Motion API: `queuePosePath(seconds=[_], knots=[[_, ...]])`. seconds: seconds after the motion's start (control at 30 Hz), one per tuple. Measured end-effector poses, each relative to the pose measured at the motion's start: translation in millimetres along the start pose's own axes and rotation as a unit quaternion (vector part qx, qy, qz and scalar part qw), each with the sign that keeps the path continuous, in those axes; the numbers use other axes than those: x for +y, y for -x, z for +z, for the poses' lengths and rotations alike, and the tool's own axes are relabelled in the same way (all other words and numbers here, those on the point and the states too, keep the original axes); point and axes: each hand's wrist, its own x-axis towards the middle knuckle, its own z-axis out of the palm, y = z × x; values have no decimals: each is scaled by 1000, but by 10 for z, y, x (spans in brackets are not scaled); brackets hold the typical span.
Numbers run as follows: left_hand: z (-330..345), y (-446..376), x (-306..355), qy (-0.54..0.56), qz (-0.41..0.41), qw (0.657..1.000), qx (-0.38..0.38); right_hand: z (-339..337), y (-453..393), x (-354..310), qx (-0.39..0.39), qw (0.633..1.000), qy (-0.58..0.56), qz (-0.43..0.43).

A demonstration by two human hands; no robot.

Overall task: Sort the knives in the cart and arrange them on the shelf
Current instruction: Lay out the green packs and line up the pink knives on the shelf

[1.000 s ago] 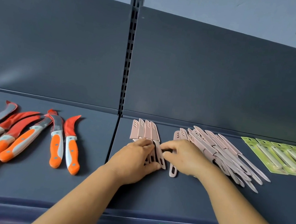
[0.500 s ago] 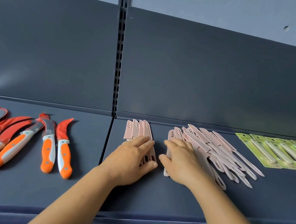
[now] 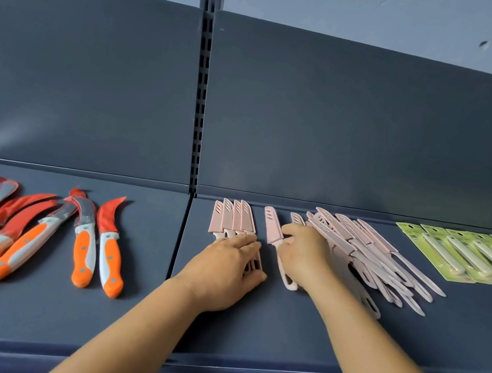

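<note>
risk: neat row of four pink knives [image 3: 233,218] under flat left hand [image 3: 226,268] could fan out if nudged. right hand [image 3: 304,257] pinching single pink knife [image 3: 275,239] beside loose pile [image 3: 372,258], mid shelf [image 3: 248,325], toward back; sleeve-free forearm may drag pile fwd.

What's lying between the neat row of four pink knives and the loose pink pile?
In the head view, a single pink knife under the right hand, between the neat row and the loose pile.

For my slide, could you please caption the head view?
Left hand steadies four pink knives; right hand places another.
</note>
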Motion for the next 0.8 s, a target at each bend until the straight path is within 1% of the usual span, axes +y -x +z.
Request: queuePosePath(seconds=[0.1, 0.17, 0.37, 0.43, 0.53, 0.63, 0.8], knots=[[6, -7, -4, 1, -1, 1000, -3, 91, -38, -23, -24, 988, -150, 22], [7, -7, -3, 4, 0, 1000, -4, 139, -55, -36, -33, 983, -179, 22], [50, -28, -46, 13, 3, 1000, -4, 139, -99, -111, -34, 995, -96, 10], [46, -30, -47, 17, 13, 1000, -1, 160, -107, -121, -45, 997, -59, -7], [23, -23, -38, 25, 32, 999, 2, 224, -119, -160, -49, 999, -14, -19], [1, -14, -31, 29, 33, 999, 1, 283, -165, -162, -58, 998, 24, -26], [-79, -43, 77, -23, 51, 998, -1, 103, -70, 2, -23, 993, 99, -63]])
